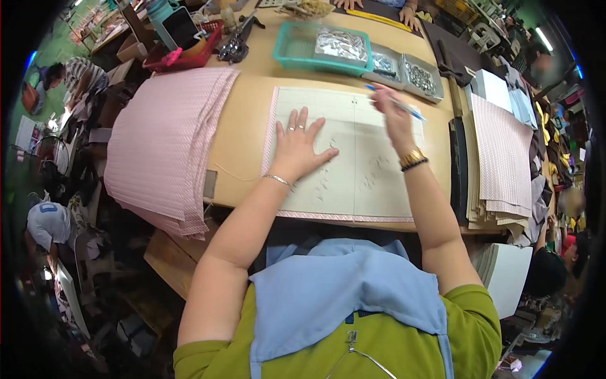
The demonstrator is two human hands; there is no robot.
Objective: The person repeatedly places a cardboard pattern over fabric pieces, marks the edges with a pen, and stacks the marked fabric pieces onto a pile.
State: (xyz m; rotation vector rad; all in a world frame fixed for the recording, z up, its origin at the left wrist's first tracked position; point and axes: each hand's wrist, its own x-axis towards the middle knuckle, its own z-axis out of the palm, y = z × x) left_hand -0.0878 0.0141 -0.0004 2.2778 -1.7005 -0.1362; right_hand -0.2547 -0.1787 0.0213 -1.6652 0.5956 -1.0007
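Note:
My left hand (301,148) lies flat with its fingers spread on a pale cardboard pattern (328,189). The pattern has a line down it and handwriting. It rests on a pink textured sheet (270,136), whose edge shows at the left and bottom. My right hand (396,117) is closed around a blue and white pen (413,112), raised near the pattern's upper right. Motion blurs this hand a little. To the left lies a stack of pink quilted-looking sheets (164,132).
At the back are a teal basket (293,63) with a plastic bag, and grey trays (431,95) of small metal parts. A red basket (154,65) stands back left. More pink sheets (502,151) are stacked at right. Another person's hands (410,18) rest at the far edge.

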